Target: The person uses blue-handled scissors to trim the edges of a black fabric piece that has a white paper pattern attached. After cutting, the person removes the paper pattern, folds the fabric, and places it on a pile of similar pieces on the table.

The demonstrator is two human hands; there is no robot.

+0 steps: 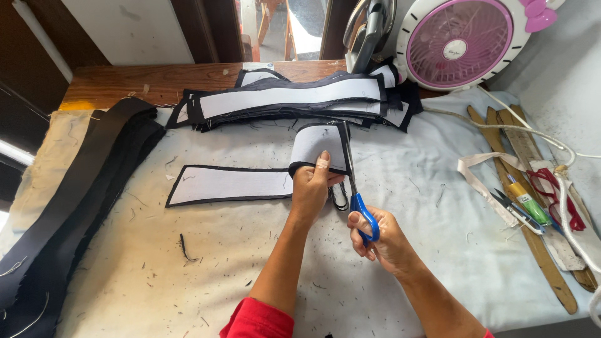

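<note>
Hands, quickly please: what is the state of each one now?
Left hand: closed, holding up the white fabric strip.
Right hand: closed on the blue-handled scissors.

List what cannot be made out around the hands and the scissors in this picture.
- Head view: the fabric strip folds up under the left hand; that hand hides the fold line.
- The scissors have their lower blade behind the raised flap, so the cutting point is unseen.
- The right hand covers most of the blue handle loops.
- The dark fabric stack runs off the left edge.
</note>
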